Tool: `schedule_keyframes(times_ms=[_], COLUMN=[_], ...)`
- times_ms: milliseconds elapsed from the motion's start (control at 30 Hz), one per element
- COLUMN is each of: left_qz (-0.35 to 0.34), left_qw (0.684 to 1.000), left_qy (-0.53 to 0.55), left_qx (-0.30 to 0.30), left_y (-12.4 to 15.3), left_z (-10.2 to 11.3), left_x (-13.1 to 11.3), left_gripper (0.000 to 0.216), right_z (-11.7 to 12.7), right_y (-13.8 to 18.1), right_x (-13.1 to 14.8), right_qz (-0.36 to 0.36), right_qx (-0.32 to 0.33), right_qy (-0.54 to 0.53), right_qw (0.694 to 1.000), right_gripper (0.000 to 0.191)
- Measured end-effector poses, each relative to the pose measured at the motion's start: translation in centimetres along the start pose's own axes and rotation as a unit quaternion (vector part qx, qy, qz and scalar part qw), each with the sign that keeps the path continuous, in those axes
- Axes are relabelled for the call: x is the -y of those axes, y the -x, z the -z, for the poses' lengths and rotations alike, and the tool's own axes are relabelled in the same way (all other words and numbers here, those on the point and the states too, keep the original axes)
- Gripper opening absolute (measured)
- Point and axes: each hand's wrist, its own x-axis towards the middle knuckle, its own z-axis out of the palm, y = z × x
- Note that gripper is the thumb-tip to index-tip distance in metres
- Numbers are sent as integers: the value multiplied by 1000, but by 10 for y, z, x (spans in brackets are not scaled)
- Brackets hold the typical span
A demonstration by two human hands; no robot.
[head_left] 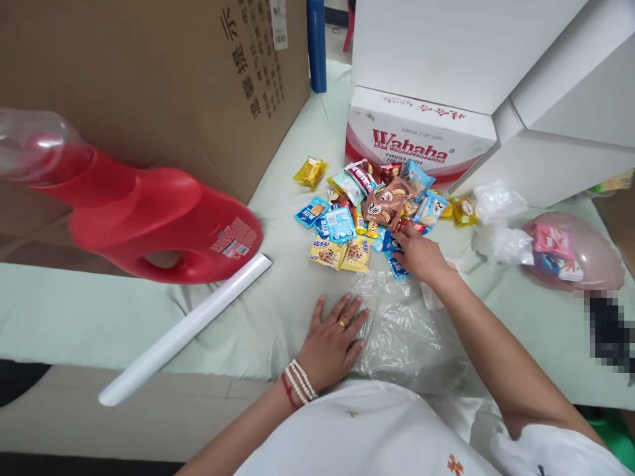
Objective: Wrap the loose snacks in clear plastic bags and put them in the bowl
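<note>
Snack packets (387, 203) lie heaped in front of the Wahaha box (413, 137), handling seemingly unfinished; our right hand (419, 255) touches them, whether pinching we cannot tell; our left hand (329, 347), farther from the box, has fingers (339, 309) spread.

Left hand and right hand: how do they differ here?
The left hand lies palm down with fingers spread; the right hand bends its fingers at the snacks. The left wears a ring and bracelets; none show on the right. Both are ungloved.
</note>
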Motion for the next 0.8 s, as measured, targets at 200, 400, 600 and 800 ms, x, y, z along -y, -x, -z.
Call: schedule_keyframes(times_ms=[200,400,600,800], left_qz=[3,1,-2,19], left_qw=[1000,1000,1000,999], left_qy=[16,17,16,30], left_qx=[6,-8,-13,-15], left_y=[-1,-1,-1,-3], left_z=[1,1,2,0], left_x=[0,0,0,0], left_gripper=[51,52,51,61], right_z=[26,38,35,-42], right_y=[-23,-49,66,143], right_x=[23,22,6,28], right_qz=[40,53,147,146], right_qx=[-129,-135,-84,58], right_qy=[15,-6,-244,-244], right_qw=[991,989,955,957], right_gripper=[56,65,69,68])
